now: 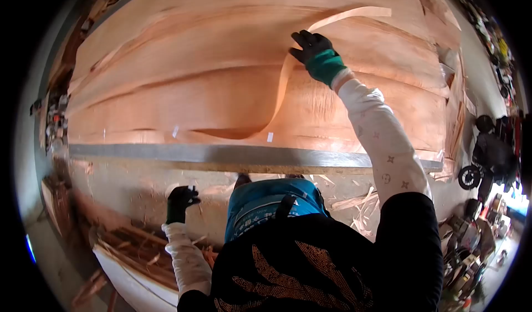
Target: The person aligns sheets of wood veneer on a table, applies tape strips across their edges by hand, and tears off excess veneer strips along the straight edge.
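Note:
My right hand (316, 54), in a black and green glove, is over the wide wood veneer sheets (221, 96) on the bench. Its fingers are closed on a long, thin veneer strip (284, 85). The strip curls down toward the bench's near edge on one side of the hand, and its other end sticks out to the upper right. Lower left, my left hand (182, 200), also in a dark glove, hangs off the bench with bent fingers. A small whitish bit shows at its fingertips, too small to name. Small white tape pieces (270, 137) lie on the veneer near the front edge.
A grey metal strip (233, 155) runs along the bench's front edge. Wood scraps (360, 207) litter the floor. A white-sided container (130, 276) of veneer offcuts stands at lower left. Parked motorbikes (487, 151) and clutter (471, 240) line the right side.

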The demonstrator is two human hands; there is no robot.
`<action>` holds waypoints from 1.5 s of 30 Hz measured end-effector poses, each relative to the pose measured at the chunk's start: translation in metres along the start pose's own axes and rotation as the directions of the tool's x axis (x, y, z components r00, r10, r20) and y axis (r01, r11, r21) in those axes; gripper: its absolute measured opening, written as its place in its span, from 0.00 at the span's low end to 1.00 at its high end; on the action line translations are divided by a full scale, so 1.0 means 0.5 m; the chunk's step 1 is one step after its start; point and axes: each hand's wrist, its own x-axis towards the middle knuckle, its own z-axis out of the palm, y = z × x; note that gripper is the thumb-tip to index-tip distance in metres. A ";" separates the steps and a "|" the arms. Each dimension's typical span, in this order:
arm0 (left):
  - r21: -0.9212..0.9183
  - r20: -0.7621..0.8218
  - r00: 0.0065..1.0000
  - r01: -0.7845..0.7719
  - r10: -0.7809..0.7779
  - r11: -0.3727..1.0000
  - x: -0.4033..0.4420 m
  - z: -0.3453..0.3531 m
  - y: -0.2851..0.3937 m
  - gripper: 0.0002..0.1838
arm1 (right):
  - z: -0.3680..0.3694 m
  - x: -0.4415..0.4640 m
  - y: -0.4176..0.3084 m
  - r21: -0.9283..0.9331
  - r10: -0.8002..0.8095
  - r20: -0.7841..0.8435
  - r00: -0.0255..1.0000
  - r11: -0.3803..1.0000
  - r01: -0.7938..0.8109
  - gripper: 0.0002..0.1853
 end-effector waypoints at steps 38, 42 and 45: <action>0.127 0.483 0.871 -0.163 0.083 0.978 0.083 0.685 0.008 0.20 | -0.043 -0.426 -0.116 0.076 0.433 0.751 0.498 0.692 -0.717 0.17; 0.144 0.498 0.863 -0.175 0.081 0.974 0.088 0.683 0.006 0.21 | -0.085 -0.420 -0.124 0.035 0.523 0.658 0.542 0.698 -0.716 0.14; 0.142 0.507 0.860 -0.142 0.051 0.980 0.090 0.682 0.001 0.21 | -0.189 -0.407 -0.157 0.065 0.659 0.219 0.719 0.726 -0.685 0.08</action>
